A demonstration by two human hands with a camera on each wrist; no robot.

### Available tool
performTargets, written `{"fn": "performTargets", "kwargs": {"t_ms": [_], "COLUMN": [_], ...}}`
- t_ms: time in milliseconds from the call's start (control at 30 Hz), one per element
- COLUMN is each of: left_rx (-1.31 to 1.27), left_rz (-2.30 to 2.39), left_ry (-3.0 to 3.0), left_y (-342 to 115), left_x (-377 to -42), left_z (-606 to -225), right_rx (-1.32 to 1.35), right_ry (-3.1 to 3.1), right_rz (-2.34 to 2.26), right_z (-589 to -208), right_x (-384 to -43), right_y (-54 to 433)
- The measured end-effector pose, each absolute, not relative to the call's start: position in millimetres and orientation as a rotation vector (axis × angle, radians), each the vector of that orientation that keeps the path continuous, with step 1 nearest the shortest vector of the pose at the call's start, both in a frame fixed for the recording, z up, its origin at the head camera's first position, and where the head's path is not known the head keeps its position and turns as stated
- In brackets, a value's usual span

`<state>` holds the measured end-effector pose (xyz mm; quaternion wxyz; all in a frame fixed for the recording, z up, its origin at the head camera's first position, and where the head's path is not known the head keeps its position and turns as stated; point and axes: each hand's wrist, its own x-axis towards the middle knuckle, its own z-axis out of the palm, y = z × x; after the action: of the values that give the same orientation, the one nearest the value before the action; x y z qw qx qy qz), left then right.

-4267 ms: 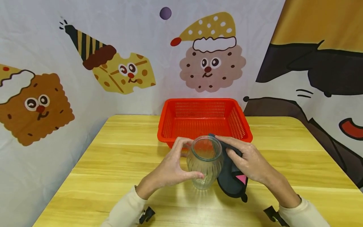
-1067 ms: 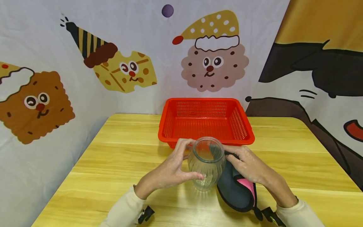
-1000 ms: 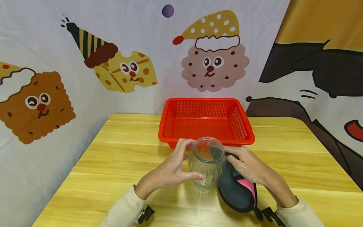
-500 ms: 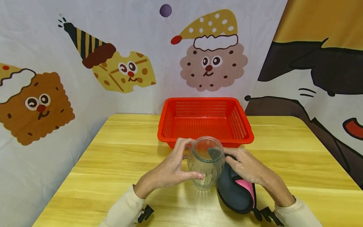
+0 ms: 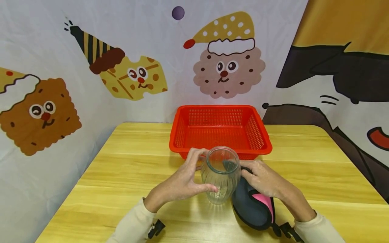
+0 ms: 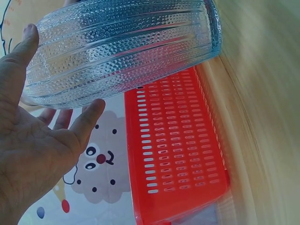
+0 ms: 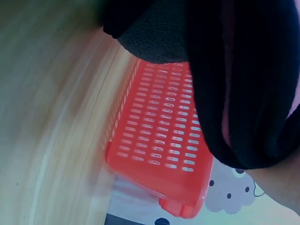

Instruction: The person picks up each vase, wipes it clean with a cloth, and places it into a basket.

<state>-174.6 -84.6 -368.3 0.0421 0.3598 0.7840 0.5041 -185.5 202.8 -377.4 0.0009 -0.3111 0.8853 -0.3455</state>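
Observation:
A clear ribbed glass jar (image 5: 219,184) with an open round mouth is upright over the table. My left hand (image 5: 183,179) grips its left side, thumb in front and fingers behind; the left wrist view shows dimpled glass (image 6: 122,51) against that hand (image 6: 40,150). On the jar's right, my right hand (image 5: 267,177) pinches a dark grey padded cloth piece (image 5: 250,206) with black edging and a pink lining. Its upper end shows through the jar's glass, and its rounded lower end hangs beside the jar's base. The right fingertips are partly hidden behind the jar.
A red plastic basket (image 5: 172,140) with slotted walls stands behind the hands on the wooden table (image 5: 127,162). A white cloth backdrop (image 5: 176,60) printed with cartoon biscuits and cheese rises beyond the table's back edge.
Since the earliest frame, my right hand has come down slightly, and the cloth piece has swung its lower end toward me and right, showing more pink. My left hand keeps its grip on the jar.

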Motion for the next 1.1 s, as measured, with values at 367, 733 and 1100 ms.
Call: {"fn": "performTargets", "kwargs": {"t_ms": [367,733,1100], "left_rx": [1.099,1.062,1.041], "left_rz": [1.530,1.479,1.564], "left_ry": [2.417,2.488,2.362], "left_y": [-84,-86,-79], "left_x": [-174,-170,-170], "left_z": [-370,-370,-371], "right_rx": [-0.923,-0.927,-0.898], "right_ry": [2.727,2.730,2.728], "right_rz": [-1.069,-0.972,-0.903], "right_z": [-380,-387,-392], "right_x": [-184,-184,-180], "right_y": [201,198,203]}}
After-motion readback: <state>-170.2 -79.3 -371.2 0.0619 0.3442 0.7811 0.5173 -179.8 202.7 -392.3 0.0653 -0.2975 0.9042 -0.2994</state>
